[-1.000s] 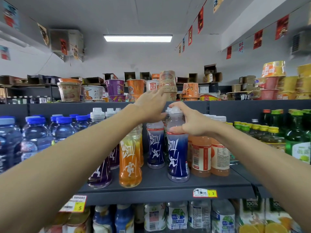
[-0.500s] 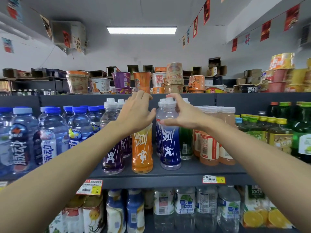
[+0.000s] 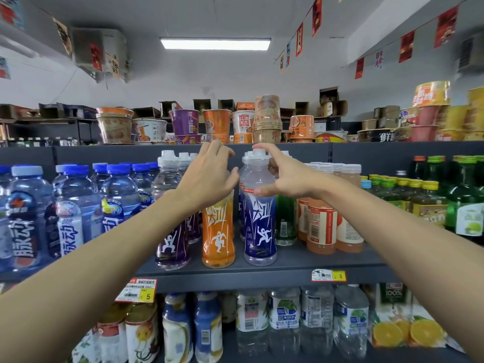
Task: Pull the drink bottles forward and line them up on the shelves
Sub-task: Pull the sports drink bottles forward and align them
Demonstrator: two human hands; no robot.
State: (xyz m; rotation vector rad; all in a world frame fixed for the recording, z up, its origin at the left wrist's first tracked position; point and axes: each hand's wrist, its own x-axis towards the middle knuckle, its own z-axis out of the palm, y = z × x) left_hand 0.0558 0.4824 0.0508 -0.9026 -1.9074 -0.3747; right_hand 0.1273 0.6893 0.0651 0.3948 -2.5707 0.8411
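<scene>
Standing in the front row of the middle shelf [image 3: 327,260], the blue bottle [image 3: 259,226] had its base just behind the front edge, with a narrow strip of bare shelf between them. A slim gap separated it from the orange bottle [image 3: 218,231] on its left. The purple bottle [image 3: 171,242] stood beyond that, and all three bases were roughly in line. To the right, the green bottle [image 3: 285,218] sat further back, leaving bare shelf in front of it. Overhead room was small (the white cap reached the lip of the upper shelf [image 3: 379,146] in this view).

The right hand [image 3: 290,176] held the blue bottle's upper part, index finger curved over the cap and thumb pressed on the shoulder. The left hand [image 3: 209,179] lay over the top of the orange bottle with fingers loosely curled. The palm hid the cap, so a grip could not be confirmed.

Half a second earlier, both hands and the three front bottles occupied matching positions. One second earlier, the left hand had reached deeper, above a rear blue bottle.

The blue bottle's long axis ran vertical, cap up, printed figure facing the camera.
</scene>
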